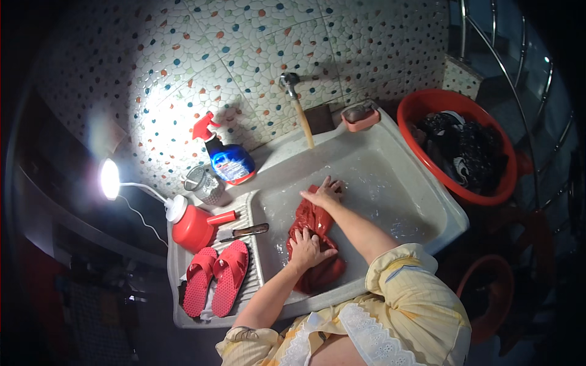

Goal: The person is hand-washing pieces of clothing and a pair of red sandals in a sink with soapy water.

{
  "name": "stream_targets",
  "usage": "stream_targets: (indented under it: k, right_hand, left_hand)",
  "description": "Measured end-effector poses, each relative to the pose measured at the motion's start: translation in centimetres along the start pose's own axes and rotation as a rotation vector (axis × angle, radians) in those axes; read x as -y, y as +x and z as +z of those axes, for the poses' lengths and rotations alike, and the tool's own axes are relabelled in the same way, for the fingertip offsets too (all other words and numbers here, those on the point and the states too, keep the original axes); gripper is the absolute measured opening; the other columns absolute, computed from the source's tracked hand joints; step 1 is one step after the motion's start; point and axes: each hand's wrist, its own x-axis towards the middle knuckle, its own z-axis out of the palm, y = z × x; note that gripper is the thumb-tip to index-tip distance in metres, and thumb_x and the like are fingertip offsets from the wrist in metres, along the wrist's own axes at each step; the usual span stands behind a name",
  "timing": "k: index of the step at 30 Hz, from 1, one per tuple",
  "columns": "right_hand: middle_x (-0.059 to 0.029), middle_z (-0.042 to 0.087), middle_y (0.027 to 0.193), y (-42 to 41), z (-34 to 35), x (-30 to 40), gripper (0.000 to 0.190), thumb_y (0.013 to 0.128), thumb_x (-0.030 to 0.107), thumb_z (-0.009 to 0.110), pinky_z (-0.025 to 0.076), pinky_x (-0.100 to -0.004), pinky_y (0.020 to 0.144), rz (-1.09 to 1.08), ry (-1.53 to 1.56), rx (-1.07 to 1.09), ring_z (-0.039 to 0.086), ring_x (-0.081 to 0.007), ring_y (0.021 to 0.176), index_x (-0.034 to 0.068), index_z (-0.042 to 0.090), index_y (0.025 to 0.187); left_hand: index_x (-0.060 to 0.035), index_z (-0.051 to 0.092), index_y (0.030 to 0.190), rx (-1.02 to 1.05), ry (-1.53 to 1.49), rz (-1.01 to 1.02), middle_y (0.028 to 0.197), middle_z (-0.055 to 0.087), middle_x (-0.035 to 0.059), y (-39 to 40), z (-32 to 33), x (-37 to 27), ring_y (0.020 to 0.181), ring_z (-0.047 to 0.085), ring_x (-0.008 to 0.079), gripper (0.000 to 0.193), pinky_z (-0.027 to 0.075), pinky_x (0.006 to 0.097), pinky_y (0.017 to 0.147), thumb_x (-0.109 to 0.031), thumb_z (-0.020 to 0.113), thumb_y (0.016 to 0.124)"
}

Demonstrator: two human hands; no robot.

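A wet red cloth [316,219] lies bunched in shallow water in the wide grey sink basin [389,174]. Spread over its near half, my left hand [309,249] presses down with the thumb out to the right. My right hand [326,194] rests on the cloth's far end, fingers apart and pointing toward the tap. Neither hand visibly pinches the fabric. Below the metal tap [289,81] hangs a tan tube [304,123], its lower end above the water.
Left of the basin, the ribbed board [256,270] bears pink slippers [231,277], a brush [242,232] and a red lamp base [194,228]. Behind stand a blue spray bottle [231,162] and a mesh cup [204,185]. A soap dish [361,120] and a red tub [407,137] of dark clothes are at right.
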Motion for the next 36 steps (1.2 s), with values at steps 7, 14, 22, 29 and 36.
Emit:
stream_targets:
  k: [7, 14, 22, 29, 36]
  right_hand:
    - [-0.0221, 0.023, 0.139, 3.0, 6.4, -3.9, 0.059, 0.068, 0.032, 0.064, 0.034, -0.0477, 0.097, -0.582, -0.249, 0.075, 0.031, -0.0430, 0.122, 0.011, 0.049, 0.122]
    - [-0.0199, 0.047, 0.106, -6.4, 6.0, -6.1, 0.036, 0.069, 0.030, 0.064, 0.042, -0.0382, 0.087, -1.005, 0.268, 0.151, 0.047, -0.0332, 0.101, 0.002, 0.060, 0.092]
    - [-0.0182, 0.055, 0.079, -8.8, 9.2, -3.9, 0.033, 0.077, 0.036, 0.058, 0.046, -0.0440, 0.062, -0.784, 0.089, -0.028, 0.057, -0.0364, 0.071, 0.004, 0.057, 0.072]
    - [-0.0209, 0.058, 0.069, -2.7, 11.4, -3.0, 0.035, 0.082, 0.033, 0.050, 0.047, -0.0449, 0.060, -0.770, 0.204, -0.051, 0.058, -0.0405, 0.067, 0.002, 0.061, 0.071]
    - [-0.0248, 0.058, 0.100, 7.5, 5.5, -6.9, 0.040, 0.082, 0.042, 0.047, 0.046, -0.0487, 0.077, -0.401, -0.096, -0.203, 0.057, -0.0413, 0.092, 0.006, 0.065, 0.083]
  left_hand:
    - [0.0021, 0.013, 0.135, -0.140, -0.221, -0.165, 0.129, 0.028, 0.0229, 0.7, 1.3, 0.4, 0.122, 0.027, 0.0409, 0.124, 0.036, 0.0574, 0.088, -0.059, 0.077, 0.048]
    - [-0.0064, 0.026, 0.134, -0.173, -0.239, -0.417, 0.112, 0.045, 0.0216, 2.1, 4.2, 4.5, 0.099, 0.050, 0.0402, 0.086, 0.045, 0.0406, 0.080, -0.037, 0.068, 0.065]
    - [-0.0115, 0.055, 0.110, -0.454, -0.731, -0.208, 0.087, 0.061, 0.0177, 3.7, 8.7, 7.3, 0.081, 0.059, 0.0337, 0.034, 0.046, 0.0407, 0.072, -0.028, 0.055, 0.080]
    - [-0.0072, 0.044, 0.117, -0.181, -0.509, -0.421, 0.087, 0.061, 0.0216, 4.4, 5.6, 6.7, 0.090, 0.059, 0.0329, 0.039, 0.045, 0.0443, 0.075, -0.022, 0.051, 0.081]
    - [-0.0077, 0.004, 0.139, 0.209, -0.235, -0.301, 0.137, 0.015, 0.0290, 2.8, 1.5, 1.7, 0.115, 0.033, 0.0528, 0.077, 0.034, 0.0539, 0.092, -0.036, 0.049, 0.083]
